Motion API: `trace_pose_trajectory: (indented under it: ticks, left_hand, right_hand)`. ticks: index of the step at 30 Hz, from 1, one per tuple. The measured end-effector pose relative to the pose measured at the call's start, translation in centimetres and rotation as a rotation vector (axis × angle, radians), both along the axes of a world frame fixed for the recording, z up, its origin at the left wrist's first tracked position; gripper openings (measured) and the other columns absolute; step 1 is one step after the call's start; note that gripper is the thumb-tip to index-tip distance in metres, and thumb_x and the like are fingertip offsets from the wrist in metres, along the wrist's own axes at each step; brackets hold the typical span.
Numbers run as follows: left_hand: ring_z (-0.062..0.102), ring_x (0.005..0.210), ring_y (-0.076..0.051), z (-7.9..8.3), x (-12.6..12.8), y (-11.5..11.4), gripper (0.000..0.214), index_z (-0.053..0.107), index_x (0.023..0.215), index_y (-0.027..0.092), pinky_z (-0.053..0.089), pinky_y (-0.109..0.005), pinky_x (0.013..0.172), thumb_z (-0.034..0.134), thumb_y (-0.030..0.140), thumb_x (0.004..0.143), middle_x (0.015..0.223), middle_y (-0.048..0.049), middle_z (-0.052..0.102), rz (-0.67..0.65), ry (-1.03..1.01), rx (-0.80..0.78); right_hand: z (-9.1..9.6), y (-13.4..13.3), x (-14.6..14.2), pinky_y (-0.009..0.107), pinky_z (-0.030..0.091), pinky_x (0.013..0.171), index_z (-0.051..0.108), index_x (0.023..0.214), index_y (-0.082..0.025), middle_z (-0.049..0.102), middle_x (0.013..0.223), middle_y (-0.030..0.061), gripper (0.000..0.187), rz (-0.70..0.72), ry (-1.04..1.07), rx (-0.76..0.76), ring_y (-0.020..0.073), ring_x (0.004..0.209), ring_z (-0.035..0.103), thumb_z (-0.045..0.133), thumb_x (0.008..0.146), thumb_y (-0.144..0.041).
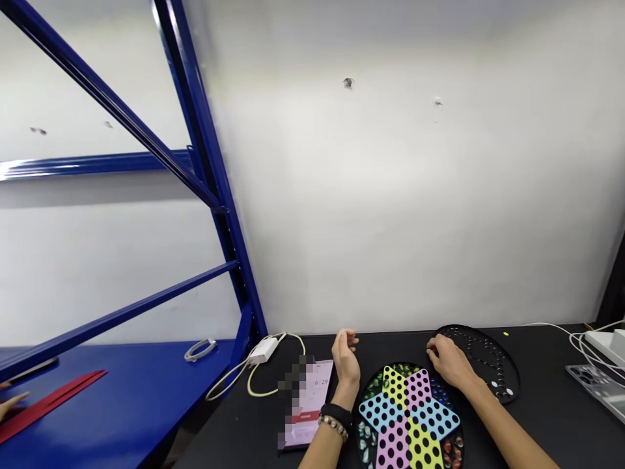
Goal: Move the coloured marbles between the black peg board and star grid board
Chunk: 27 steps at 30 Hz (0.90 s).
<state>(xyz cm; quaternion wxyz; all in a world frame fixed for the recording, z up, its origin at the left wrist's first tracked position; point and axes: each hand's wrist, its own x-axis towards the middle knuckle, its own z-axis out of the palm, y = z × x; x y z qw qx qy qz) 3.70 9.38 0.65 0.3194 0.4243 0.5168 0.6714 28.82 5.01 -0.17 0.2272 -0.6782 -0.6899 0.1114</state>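
Note:
A round Chinese checkers board [407, 410] lies on the black table, with a star in yellow, pink and blue. Coloured marbles [452, 449] fill the pockets around the star. My left hand [346, 358] is raised at the board's upper left, fingers loosely bent and apart from the board; I see nothing in it. Beyond the board's upper right edge, my right hand [446, 358] has its fingers drawn together, and whatever they hold is hidden. Behind that hand is a round black tray [508, 358] with small hollows and a few white pieces near its lower edge.
Left of my left hand lies a lit phone [312, 404]. A white adapter [263, 350] and its cable sit behind it. At right are another phone [598, 391] and white cables. A blue frame [215, 163] borders a blue table, where another person's hand [10, 405] meets red strips [53, 404].

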Motion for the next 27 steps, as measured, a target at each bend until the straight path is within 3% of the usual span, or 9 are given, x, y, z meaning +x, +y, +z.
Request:
trace_pose_trajectory:
  ticks: [4,6,9,11,13,20,24,27]
  left_hand:
    - [0.059,0.073,-0.020,0.6,0.0,-0.2,0.054,0.056,0.076,0.020,0.044,-0.029,0.063,0.028,0.065,0.086,0.079,-0.0046,0.061,-0.118,0.136,-0.014]
    - [0.058,0.068,-0.019,1.1,0.1,-0.8,0.048,0.060,0.072,0.021,0.044,-0.028,0.061,0.043,0.064,0.081,0.072,-0.0026,0.061,-0.292,0.260,-0.025]
    - [0.055,0.059,-0.017,2.0,0.1,-2.2,0.028,0.067,0.060,0.021,0.040,-0.026,0.055,0.074,0.049,0.060,0.063,-0.0003,0.062,-0.582,0.483,-0.055]
    - [0.055,0.060,-0.017,2.4,0.0,-3.0,0.017,0.069,0.055,0.023,0.037,-0.024,0.054,0.079,0.036,0.051,0.063,0.0002,0.064,-0.686,0.606,-0.071]
    - [0.054,0.061,-0.017,2.7,-0.1,-3.5,0.009,0.069,0.052,0.024,0.035,-0.024,0.054,0.076,0.030,0.052,0.063,0.0009,0.064,-0.735,0.693,-0.083]
    - [0.046,0.047,-0.013,2.8,-1.0,-2.9,0.014,0.067,0.051,0.020,0.031,-0.024,0.049,0.067,0.028,0.063,0.048,0.0031,0.057,-0.787,0.801,-0.124]
    - [0.048,0.050,-0.014,2.4,-1.0,-2.5,0.027,0.067,0.059,0.020,0.031,-0.024,0.051,0.060,0.040,0.076,0.054,0.0013,0.059,-0.646,0.780,-0.070]
    - [0.048,0.051,-0.015,2.2,-1.0,-2.3,0.033,0.063,0.056,0.021,0.028,-0.025,0.053,0.058,0.043,0.081,0.054,0.0020,0.057,-0.523,0.767,-0.016]
  right_hand:
    - [-0.3,0.2,0.7,0.028,0.041,0.070,0.060,0.102,-0.020,0.059,0.104,0.0064,0.024,-0.074,-0.007,0.035,0.0175,0.085,0.061,0.039,0.090,-0.019]
    - [-0.6,0.2,1.1,0.028,0.041,0.072,0.060,0.105,-0.020,0.059,0.108,0.0069,0.023,-0.087,-0.009,0.017,0.0188,0.091,0.062,0.043,0.088,-0.020]
    - [-0.9,0.3,1.5,0.028,0.042,0.076,0.060,0.102,-0.021,0.059,0.107,0.0067,0.020,-0.069,0.001,-0.013,0.0200,0.099,0.060,0.046,0.088,-0.021]
    - [-1.0,0.4,1.5,0.027,0.042,0.076,0.061,0.099,-0.021,0.060,0.106,0.0068,0.019,-0.061,0.002,-0.021,0.0199,0.101,0.060,0.045,0.089,-0.020]
    - [-1.0,0.4,1.4,0.027,0.042,0.077,0.061,0.098,-0.020,0.061,0.105,0.0069,0.019,-0.055,-0.001,-0.012,0.0195,0.101,0.060,0.044,0.089,-0.019]
    - [-1.2,0.3,1.2,0.028,0.041,0.074,0.062,0.093,-0.021,0.063,0.100,0.0060,0.017,-0.070,0.005,0.009,0.0199,0.096,0.061,0.046,0.091,-0.022]
    - [-0.2,0.3,0.8,0.028,0.042,0.072,0.064,0.089,-0.021,0.064,0.095,0.0054,0.017,-0.091,0.123,0.052,0.0201,0.090,0.062,0.047,0.089,-0.023]
    - [1.1,-0.2,-1.2,0.030,0.044,0.071,0.068,0.088,-0.023,0.065,0.089,0.0040,0.019,-0.016,0.301,0.123,0.0191,0.078,0.061,0.050,0.088,-0.030]
